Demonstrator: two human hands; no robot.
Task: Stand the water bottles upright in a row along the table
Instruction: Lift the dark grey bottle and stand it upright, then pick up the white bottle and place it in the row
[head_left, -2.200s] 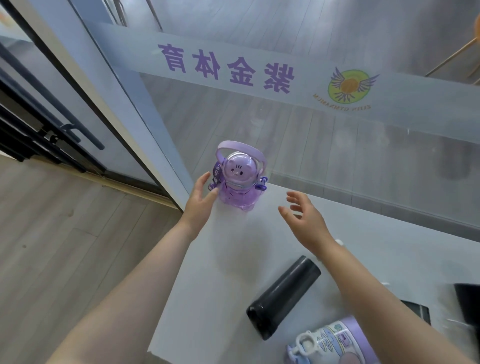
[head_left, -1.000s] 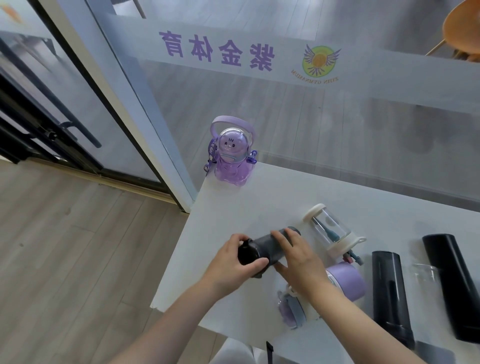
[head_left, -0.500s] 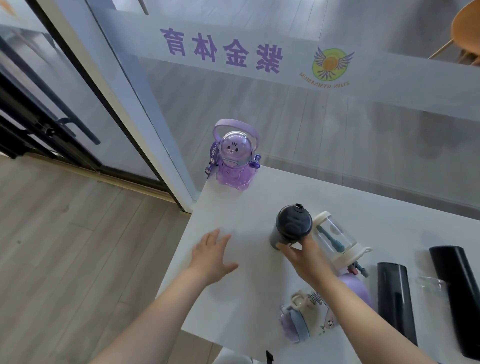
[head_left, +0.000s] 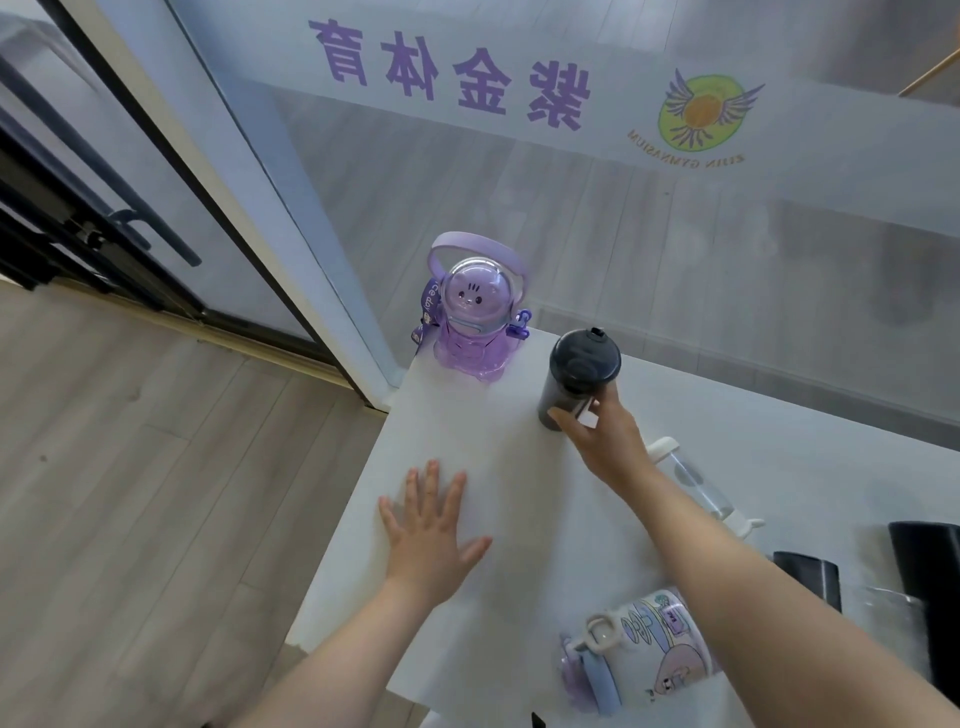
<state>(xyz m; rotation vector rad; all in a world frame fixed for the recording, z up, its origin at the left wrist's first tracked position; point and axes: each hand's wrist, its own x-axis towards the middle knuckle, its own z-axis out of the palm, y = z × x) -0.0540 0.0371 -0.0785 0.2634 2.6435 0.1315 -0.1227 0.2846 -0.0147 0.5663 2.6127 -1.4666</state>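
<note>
A purple bear-shaped bottle (head_left: 472, 322) stands upright at the far left corner of the white table (head_left: 467, 441). Just right of it a dark grey bottle (head_left: 574, 376) stands upright, and my right hand (head_left: 602, 441) grips its lower side. My left hand (head_left: 428, 530) lies flat on the table with fingers spread, holding nothing. A clear bottle with white ends (head_left: 698, 486) lies on its side behind my right arm. A purple-and-white cartoon bottle (head_left: 639, 657) lies at the near edge. Two black bottles (head_left: 810, 577) (head_left: 930, 561) lie at the right.
A glass wall with purple lettering (head_left: 452, 73) runs right behind the table's far edge. The table's left edge drops to a wooden floor (head_left: 130, 493). A clear glass (head_left: 891, 613) lies between the black bottles.
My right hand has carried the dark grey bottle farther back and set it upright beside the purple bear bottle. My left hand stays flat on the table.
</note>
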